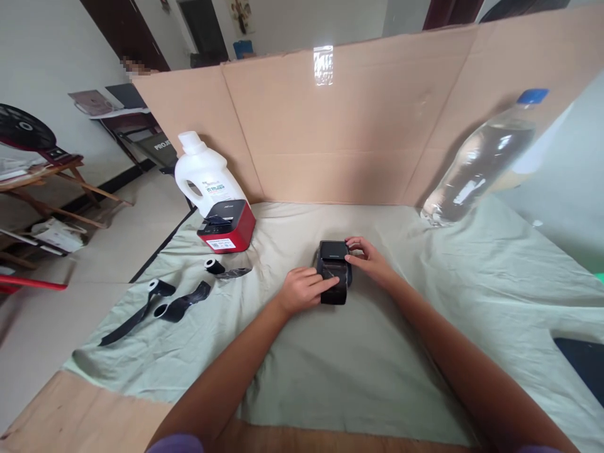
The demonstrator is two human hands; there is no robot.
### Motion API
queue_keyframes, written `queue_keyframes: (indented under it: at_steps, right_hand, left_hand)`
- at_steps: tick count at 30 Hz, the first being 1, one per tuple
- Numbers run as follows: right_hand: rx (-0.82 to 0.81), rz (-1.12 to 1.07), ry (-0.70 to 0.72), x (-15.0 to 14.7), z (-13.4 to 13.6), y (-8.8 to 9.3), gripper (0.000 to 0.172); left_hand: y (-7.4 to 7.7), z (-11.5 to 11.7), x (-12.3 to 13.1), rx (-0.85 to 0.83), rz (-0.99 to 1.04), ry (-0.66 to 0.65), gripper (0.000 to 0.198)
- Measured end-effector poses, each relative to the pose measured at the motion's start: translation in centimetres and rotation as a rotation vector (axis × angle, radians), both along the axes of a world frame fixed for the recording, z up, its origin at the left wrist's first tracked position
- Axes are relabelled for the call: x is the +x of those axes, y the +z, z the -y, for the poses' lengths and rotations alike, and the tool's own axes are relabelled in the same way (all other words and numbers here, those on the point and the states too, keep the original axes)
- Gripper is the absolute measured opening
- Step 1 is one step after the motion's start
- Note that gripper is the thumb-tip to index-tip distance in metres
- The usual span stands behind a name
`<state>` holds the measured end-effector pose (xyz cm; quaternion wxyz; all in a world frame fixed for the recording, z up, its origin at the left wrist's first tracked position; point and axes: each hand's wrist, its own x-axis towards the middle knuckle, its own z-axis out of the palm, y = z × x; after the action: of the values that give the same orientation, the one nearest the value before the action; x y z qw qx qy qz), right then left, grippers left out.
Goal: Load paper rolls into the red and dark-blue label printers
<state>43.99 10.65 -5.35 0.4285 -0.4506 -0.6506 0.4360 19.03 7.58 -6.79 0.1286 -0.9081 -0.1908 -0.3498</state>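
Note:
A small black box-shaped device (pixel 334 272) lies on the pale green cloth (pixel 330 365) in the middle of the table. My left hand (pixel 302 290) rests against its left side, with a finger stretched onto its front. My right hand (pixel 369 257) grips its top right corner, fingers curled over the edge. Left of them lie several black ribbon rolls with loose tails (pixel 179 306) (pixel 221 268) (pixel 141 308).
A red and black label printer (pixel 226 228) stands at the back left with a white detergent jug (pixel 204 173) behind it. A clear water bottle (pixel 481 157) with a blue cap leans at the right. A cardboard screen (pixel 330 126) walls the back.

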Motion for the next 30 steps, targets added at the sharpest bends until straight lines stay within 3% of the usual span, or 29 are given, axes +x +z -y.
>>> queue_keyframes:
  at_steps: [2,5,10,15,19,25,30]
  right_hand:
    - [-0.062,-0.05,-0.046,-0.5,0.1,-0.4,0.037]
    - [-0.129,-0.057,-0.073,-1.1,0.1,-0.4,0.045]
    - [-0.182,-0.037,-0.091,-1.2,-0.1,-0.3,0.045]
    - [-0.201,-0.055,-0.094,-1.4,-0.4,-0.4,0.042]
    - [-0.201,-0.095,-0.092,-1.3,-0.3,-0.4,0.045]
    - [-0.143,-0.089,-0.098,-1.2,0.4,-0.9,0.05]
    - [-0.121,-0.08,-0.142,-1.7,-0.2,-1.2,0.048]
  left_hand:
    - [0.1,-0.3,-0.1,-0.11,0.06,0.114,0.044]
    - [0.3,-0.9,-0.2,-0.319,0.161,0.276,0.068]
    - [0.8,-1.6,-0.4,-0.504,0.119,0.261,0.082]
    - [1.3,-1.4,0.0,-0.485,-0.021,0.31,0.076]
    - [0.8,-1.0,0.3,-0.457,-0.001,0.331,0.076]
    - [-0.2,-0.9,-0.1,-0.432,0.085,0.227,0.078]
    - [0.0,-1.3,0.1,-0.515,0.11,0.202,0.075]
